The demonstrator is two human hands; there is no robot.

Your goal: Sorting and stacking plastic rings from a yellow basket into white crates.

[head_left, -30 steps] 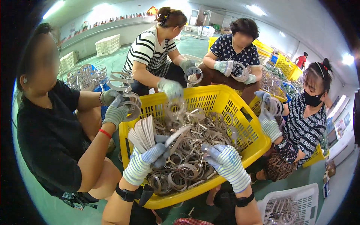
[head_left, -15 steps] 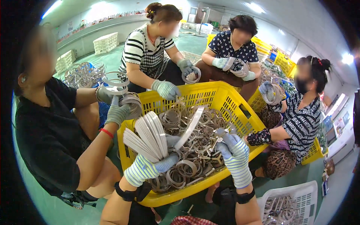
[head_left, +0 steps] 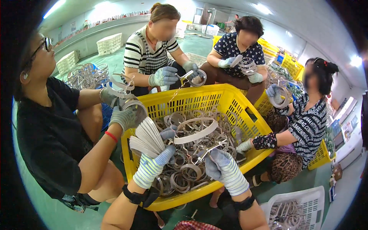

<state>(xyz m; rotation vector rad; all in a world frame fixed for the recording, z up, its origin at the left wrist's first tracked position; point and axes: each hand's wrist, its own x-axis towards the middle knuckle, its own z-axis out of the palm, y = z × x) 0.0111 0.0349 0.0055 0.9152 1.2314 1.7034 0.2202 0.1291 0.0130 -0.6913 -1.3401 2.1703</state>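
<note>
Left hand [head_left: 155, 163] clamps a fanned stack of metal bands [head_left: 147, 138] and one looped band [head_left: 195, 129]; right hand [head_left: 220, 165] closes on metal pieces in the yellow crate [head_left: 230, 100].

Green floor [head_left: 46, 214], pale walls [head_left: 314, 27], ceiling strip lights [head_left: 264, 7], stacked white crates [head_left: 109, 43]

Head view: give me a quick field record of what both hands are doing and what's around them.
left hand: gloved, holds a fanned stack of metal bands and one looped band
right hand: gloved, grips a clamp piece over the pile
container: yellow crate, full of metal clamps
nearby: four other people seated around it, gloved, handling clamps
lower right: white basket with more clamps
</note>
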